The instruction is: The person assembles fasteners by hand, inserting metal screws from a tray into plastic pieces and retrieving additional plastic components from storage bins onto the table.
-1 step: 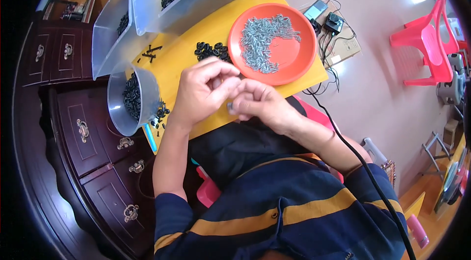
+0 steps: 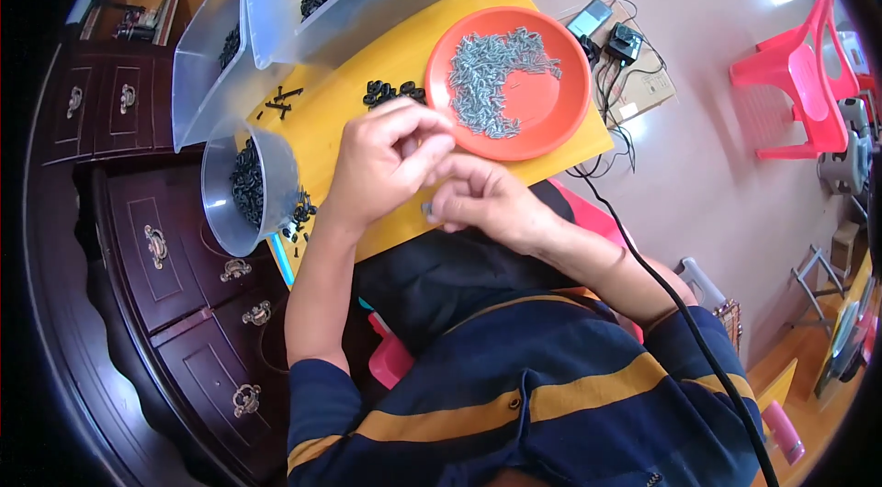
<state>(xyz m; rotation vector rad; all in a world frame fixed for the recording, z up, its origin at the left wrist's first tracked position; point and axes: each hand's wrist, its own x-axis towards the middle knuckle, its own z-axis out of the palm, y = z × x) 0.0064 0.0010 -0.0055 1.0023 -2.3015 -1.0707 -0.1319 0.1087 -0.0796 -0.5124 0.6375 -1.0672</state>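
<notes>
Over the near edge of the yellow table (image 2: 317,152), my left hand (image 2: 381,161) is closed in a pinch beside the red plate. What its fingertips hold is too small to make out. Just to its right, my right hand (image 2: 487,198) is curled with its fingertips close to the left hand's. A small grey metal piece (image 2: 427,208) shows at the right hand's fingers; its exact kind is unclear. Many small silver screw-like pieces (image 2: 482,73) lie in the red plate (image 2: 568,115). Black oval parts (image 2: 390,94) sit on the table between plate and left hand.
A clear round tub (image 2: 280,165) with black pieces stands left of my left forearm. Loose black screws (image 2: 283,103) lie beyond it, and two clear bins (image 2: 367,18) stand at the back. A black cable (image 2: 634,253) runs along my right side. A pink chair (image 2: 799,73) stands farther right.
Both hands have shifted very slightly, and the right hand's fingers sit a little lower. The plate and containers look the same.
</notes>
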